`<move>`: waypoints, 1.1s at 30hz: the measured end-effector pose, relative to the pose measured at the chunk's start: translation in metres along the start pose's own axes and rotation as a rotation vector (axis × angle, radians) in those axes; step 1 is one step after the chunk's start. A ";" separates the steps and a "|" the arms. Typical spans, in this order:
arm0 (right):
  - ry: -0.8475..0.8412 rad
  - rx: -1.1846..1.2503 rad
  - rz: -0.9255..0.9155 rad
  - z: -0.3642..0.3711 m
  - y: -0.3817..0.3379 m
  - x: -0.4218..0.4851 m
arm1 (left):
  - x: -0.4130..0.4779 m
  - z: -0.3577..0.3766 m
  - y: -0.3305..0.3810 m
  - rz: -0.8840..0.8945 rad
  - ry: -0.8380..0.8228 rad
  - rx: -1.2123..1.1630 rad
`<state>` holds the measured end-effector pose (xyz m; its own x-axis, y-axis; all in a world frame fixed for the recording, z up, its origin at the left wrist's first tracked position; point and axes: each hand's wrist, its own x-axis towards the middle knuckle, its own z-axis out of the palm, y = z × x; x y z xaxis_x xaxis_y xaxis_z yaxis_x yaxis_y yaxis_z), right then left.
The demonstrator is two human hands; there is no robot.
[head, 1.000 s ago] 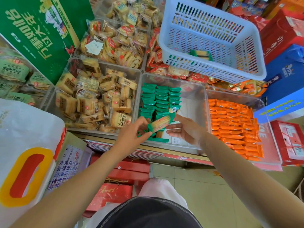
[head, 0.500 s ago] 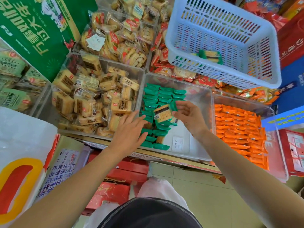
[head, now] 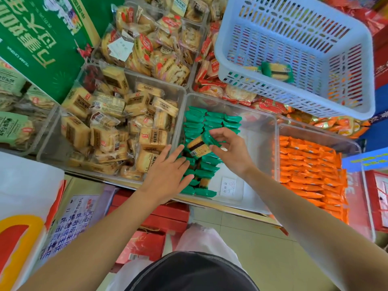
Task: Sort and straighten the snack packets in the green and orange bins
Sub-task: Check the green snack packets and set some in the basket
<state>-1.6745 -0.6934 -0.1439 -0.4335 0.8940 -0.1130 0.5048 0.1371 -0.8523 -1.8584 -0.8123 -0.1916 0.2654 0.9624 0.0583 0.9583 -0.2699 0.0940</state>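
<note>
A clear bin [head: 260, 131] in the middle holds rows of green snack packets [head: 212, 120] along its left side. My right hand [head: 231, 150] pinches one green packet [head: 199, 145] by its end, just above the rows. With its fingers straight, my left hand [head: 168, 173] lies flat on the green packets at the bin's near left. To the right, another clear bin [head: 357, 143] is packed with neat rows of orange packets [head: 308, 164].
A white plastic basket [head: 315, 38] rests tilted at the back right with a green packet [head: 277, 72] inside. A bin of yellow cake packets [head: 117, 127] stands left of the green bin. Red boxes [head: 147, 244] lie on the floor below. A paper label [head: 228, 183] lies in the green bin.
Both hands have moved forward over the green bin. My left hand let go of the packet and now lies flat on the rows. My right hand still holds the packet.
</note>
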 end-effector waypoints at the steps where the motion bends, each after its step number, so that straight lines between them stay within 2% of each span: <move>1: -0.012 -0.024 -0.023 0.004 0.001 0.000 | -0.003 0.001 -0.001 0.010 0.003 -0.002; 6: -0.120 -0.192 -0.145 0.028 0.006 0.002 | -0.013 0.005 -0.005 0.063 -0.024 0.019; 10: -0.091 -0.371 -0.182 0.045 0.015 0.001 | -0.014 0.007 -0.008 0.091 -0.017 0.025; 16: -0.071 -0.325 -0.101 0.048 0.019 0.000 | -0.020 0.002 -0.014 0.112 0.021 -0.034; 20: -0.110 -0.326 -0.154 0.055 0.023 0.002 | -0.020 -0.003 -0.015 0.091 0.036 -0.026; 26: -0.215 -0.378 -0.314 0.046 0.021 0.003 | -0.006 0.000 -0.014 0.064 -0.053 0.029; 31: -0.028 -0.474 -0.286 0.036 0.029 0.016 | 0.000 0.003 -0.011 0.052 -0.054 0.054; 33: -0.039 -0.586 -0.231 0.041 0.032 0.020 | -0.001 0.003 -0.011 0.058 -0.046 0.057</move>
<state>-1.6971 -0.6888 -0.1942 -0.6015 0.7988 0.0122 0.7155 0.5454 -0.4365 -1.8683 -0.8101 -0.1957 0.3238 0.9460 0.0163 0.9454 -0.3242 0.0348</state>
